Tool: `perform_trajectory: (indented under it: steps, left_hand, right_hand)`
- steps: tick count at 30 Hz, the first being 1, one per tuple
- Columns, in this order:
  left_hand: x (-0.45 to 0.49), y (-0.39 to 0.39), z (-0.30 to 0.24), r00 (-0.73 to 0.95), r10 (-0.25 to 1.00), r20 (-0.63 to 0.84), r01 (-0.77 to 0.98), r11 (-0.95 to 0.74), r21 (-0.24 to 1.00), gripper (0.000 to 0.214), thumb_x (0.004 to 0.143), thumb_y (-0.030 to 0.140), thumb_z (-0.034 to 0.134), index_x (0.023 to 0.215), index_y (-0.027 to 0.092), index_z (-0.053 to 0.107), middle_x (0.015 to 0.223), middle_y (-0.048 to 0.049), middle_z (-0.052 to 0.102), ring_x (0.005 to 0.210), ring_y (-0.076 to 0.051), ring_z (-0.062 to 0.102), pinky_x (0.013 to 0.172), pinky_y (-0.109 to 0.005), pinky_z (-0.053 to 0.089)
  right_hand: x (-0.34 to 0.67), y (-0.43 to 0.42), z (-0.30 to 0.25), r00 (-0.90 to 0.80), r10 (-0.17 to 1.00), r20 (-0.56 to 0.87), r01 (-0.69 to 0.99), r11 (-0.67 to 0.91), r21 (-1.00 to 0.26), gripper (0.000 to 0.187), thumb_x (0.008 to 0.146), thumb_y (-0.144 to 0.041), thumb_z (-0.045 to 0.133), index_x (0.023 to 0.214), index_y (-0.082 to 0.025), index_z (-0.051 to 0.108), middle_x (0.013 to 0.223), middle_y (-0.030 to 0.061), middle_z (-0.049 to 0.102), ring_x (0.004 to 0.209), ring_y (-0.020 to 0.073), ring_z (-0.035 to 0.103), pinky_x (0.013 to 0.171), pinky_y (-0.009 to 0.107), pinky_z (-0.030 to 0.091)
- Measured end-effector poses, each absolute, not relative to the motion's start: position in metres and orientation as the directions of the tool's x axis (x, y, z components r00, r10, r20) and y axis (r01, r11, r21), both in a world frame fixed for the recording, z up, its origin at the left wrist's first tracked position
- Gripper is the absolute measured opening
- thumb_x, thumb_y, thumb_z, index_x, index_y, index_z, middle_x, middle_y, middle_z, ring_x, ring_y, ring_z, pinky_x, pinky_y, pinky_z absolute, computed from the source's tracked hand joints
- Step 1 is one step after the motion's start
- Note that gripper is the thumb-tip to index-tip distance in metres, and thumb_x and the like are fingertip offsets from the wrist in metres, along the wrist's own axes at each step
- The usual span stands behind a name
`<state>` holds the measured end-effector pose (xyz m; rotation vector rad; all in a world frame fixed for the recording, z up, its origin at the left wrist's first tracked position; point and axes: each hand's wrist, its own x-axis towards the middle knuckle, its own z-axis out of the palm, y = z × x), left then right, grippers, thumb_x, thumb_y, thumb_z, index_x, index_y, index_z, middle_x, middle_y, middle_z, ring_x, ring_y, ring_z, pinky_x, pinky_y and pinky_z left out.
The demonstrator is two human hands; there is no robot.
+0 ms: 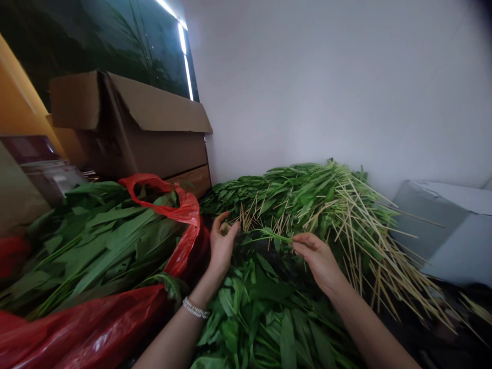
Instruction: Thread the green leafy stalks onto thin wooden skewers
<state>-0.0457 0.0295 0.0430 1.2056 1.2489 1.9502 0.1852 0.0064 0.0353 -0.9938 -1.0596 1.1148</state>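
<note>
My right hand [313, 256] pinches the stem end of a leafy green sprig [269, 234], whose leaves point left toward my other hand. My left hand [223, 241], with a beaded bracelet on its wrist, has its fingers and thumb curled around something small and dull green that I cannot make out. Below both hands lies a loose heap of green leaves [261, 318]. Just beyond them rests a large pile of leafy greens [288, 187], with many thin bamboo sticks [361, 230] among and over it.
At the left, a red plastic bag [188, 220] stands open, full of long-leafed greens [111, 241]. Behind it is an open cardboard box [154, 148]. A white box [457, 225] stands at the right, against a pale wall [326, 77].
</note>
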Motion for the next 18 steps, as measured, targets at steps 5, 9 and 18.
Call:
perform_trajectory:
  steps: [5,9,18]
  left_hand:
    - [-0.041,0.020,0.042,-0.311,0.769,0.558,0.263,-0.495,0.828,0.025,0.088,0.036,0.053,0.082,0.017,0.068,0.064,0.0020,0.057,0.056,-0.011,0.048,0.055,-0.021,0.036]
    - [-0.033,0.013,0.041,-0.073,0.708,0.702,0.423,-0.616,0.665,0.020,0.089,0.028,0.056,0.082,0.017,0.072,0.072,-0.0015,0.063,0.068,-0.014,0.057,0.065,-0.024,0.042]
    - [-0.028,0.011,0.034,0.244,0.622,0.744,0.578,-0.709,0.404,0.019,0.086,0.021,0.062,0.101,0.022,0.074,0.079,-0.0034,0.062,0.075,-0.015,0.060,0.066,-0.024,0.047]
  right_hand:
    - [0.184,0.006,0.034,0.094,0.979,0.180,-0.148,0.193,-0.970,0.024,0.057,-0.031,0.080,0.075,-0.019,0.069,0.073,-0.0002,0.067,0.068,0.0147,0.055,0.066,0.028,0.040]
    - [0.182,0.005,0.036,0.097,0.974,0.205,-0.100,0.214,-0.972,0.023,0.060,-0.034,0.078,0.075,-0.020,0.068,0.073,0.0002,0.067,0.066,0.0151,0.054,0.064,0.028,0.040]
    - [0.172,-0.004,0.047,0.045,0.961,0.274,0.043,0.272,-0.961,0.017,0.065,-0.034,0.071,0.073,-0.020,0.066,0.076,0.0018,0.069,0.071,0.0183,0.059,0.066,0.029,0.042]
